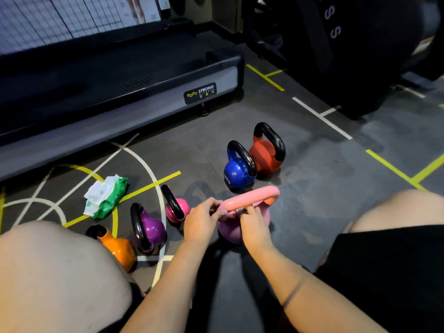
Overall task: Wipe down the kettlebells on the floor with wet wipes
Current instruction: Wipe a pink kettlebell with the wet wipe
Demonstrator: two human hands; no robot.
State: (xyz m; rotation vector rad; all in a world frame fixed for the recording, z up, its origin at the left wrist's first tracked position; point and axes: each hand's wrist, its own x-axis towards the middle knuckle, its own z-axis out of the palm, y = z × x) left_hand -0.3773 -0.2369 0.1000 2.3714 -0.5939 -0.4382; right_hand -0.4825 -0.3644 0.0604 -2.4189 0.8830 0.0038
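The floor (312, 188) is dark grey gym matting, scuffed and marked with white arcs and straight yellow and white lines. Along the left runs the low deck of a treadmill (134, 92), its grey side rail bearing a "BODY STRONG" label; behind it stands a wire-mesh panel (48, 18) with posters. A bulky black machine (348, 56) fills the upper right.

A person crouches, bare knees at both lower corners. Between them stands the pink-handled kettlebell (249, 199) with its mauve body on the matting. The left hand (201, 219) curls its fingers at the left end of the handle, and the right hand (254, 227) hooks its fingers round the handle from below. Motion blur makes it hard to say whether either hand also holds a wipe.

Well beyond it, the blue kettlebell (236, 174) and red kettlebell (265, 156) stand touching. To the left are the magenta kettlebell (179, 207), purple kettlebell (151, 229) and orange kettlebell (120, 249). The green wet wipes pack (108, 197) lies open near the treadmill.
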